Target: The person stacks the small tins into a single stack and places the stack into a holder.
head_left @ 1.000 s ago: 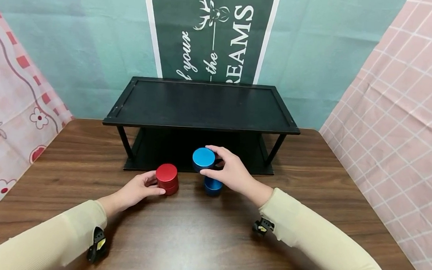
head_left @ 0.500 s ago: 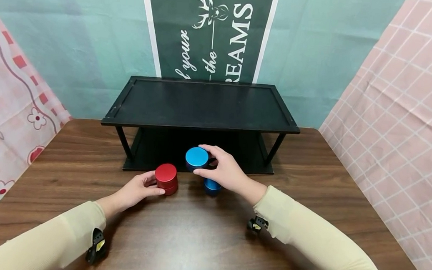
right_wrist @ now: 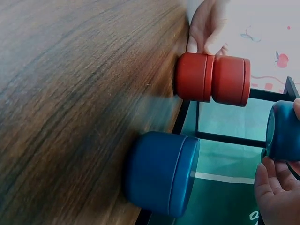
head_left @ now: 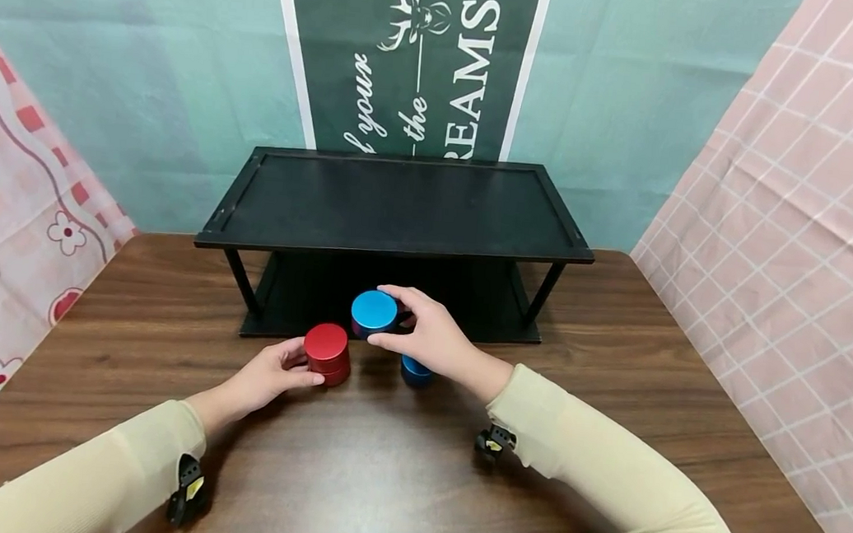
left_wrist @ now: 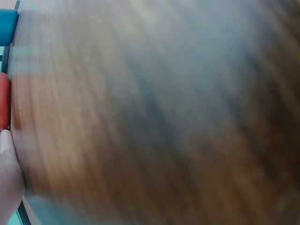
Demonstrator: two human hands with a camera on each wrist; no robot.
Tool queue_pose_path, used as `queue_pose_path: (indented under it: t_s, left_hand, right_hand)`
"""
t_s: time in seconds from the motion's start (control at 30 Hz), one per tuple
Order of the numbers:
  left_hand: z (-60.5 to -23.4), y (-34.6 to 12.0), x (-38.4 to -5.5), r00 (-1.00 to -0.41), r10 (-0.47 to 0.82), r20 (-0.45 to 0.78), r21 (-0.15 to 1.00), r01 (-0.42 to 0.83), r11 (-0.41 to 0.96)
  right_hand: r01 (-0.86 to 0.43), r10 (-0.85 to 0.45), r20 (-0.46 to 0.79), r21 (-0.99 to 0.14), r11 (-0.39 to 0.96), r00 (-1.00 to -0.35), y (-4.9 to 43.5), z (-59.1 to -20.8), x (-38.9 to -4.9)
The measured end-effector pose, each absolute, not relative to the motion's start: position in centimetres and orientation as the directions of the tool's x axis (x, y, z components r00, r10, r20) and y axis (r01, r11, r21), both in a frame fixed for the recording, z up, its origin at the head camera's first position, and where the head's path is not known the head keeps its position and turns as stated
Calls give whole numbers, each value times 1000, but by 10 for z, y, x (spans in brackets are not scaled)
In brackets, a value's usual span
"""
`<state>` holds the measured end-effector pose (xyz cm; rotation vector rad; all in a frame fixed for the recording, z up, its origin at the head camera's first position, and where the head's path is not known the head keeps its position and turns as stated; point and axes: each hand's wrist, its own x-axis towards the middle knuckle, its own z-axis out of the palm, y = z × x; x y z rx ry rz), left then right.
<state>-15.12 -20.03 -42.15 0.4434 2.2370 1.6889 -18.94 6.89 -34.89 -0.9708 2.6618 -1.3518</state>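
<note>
Two red round tins [head_left: 327, 346], one stacked on the other, stand on the table before the black rack. My left hand [head_left: 262, 383] grips them from the left, thumb in front; the right wrist view shows its fingers at the lower red tin [right_wrist: 193, 77]. A blue round tin [head_left: 375, 309] is off the table, pinched between the thumb and fingers of my right hand [head_left: 432, 337]. It is to the right of the red stack, apart from it. Another blue tin [head_left: 417, 371] stands on the table below my right hand, which partly hides it.
A black two-tier rack [head_left: 401, 207] stands at the back of the wooden table [head_left: 382, 478], its lower shelf just behind the tins. Patterned cloth [head_left: 18, 271] hangs on the left, pink checked cloth [head_left: 792, 242] on the right, and a green printed cloth [head_left: 411, 59] behind.
My right hand has moved left with the blue tin, closer to the red stack. The other blue tin stays on the table. My left hand stays at the red tins.
</note>
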Motion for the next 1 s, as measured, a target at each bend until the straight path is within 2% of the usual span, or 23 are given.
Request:
queue_pose_path:
  t_s: [0.2,1.0]
  left_hand:
    - [-423,-199,-152,-908,418,7,967,113,227]
    - [-424,-199,-151,-907,421,-9,966,101,238]
  right_hand:
    - [-537,-540,269,-724,432,-798,62,-349,-190]
    - [-557,-616,228,-720,415,-754,31,-355,-189]
